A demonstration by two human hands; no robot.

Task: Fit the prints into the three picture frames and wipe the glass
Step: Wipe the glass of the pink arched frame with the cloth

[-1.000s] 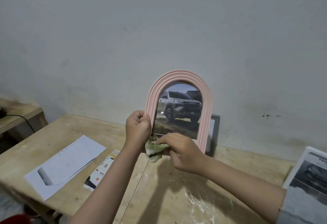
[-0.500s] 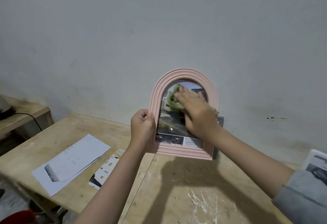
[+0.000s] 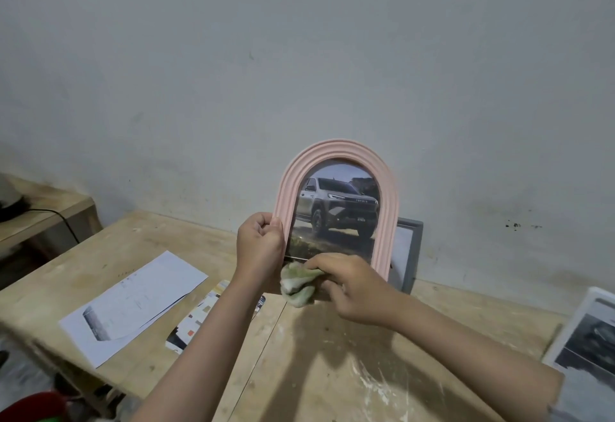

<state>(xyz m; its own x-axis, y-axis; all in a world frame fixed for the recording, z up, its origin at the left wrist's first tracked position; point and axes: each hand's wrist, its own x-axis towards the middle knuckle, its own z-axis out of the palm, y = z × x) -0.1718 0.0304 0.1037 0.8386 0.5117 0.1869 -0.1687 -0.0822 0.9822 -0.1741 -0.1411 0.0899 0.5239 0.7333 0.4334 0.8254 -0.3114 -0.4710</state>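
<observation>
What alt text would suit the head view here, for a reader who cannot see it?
A left hand grips an arched pink frame holding a truck print, while the right hand presses a green cloth to the lower glass. Loose papers lie on the wooden table; a grey frame leans behind.

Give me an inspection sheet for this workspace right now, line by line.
Surface: wooden table, scuffed, white smears.
Job's things: pink arched frame held upright with a truck print inside; grey frame against the wall behind it; white frame at right edge.
Clutter: paper sheets and a printed leaflet at left.
Grippers: left hand grips the pink frame's left side; right hand presses a green cloth on the lower glass.
Cables: black cable on the side shelf.
Surroundings: stained grey wall.
</observation>
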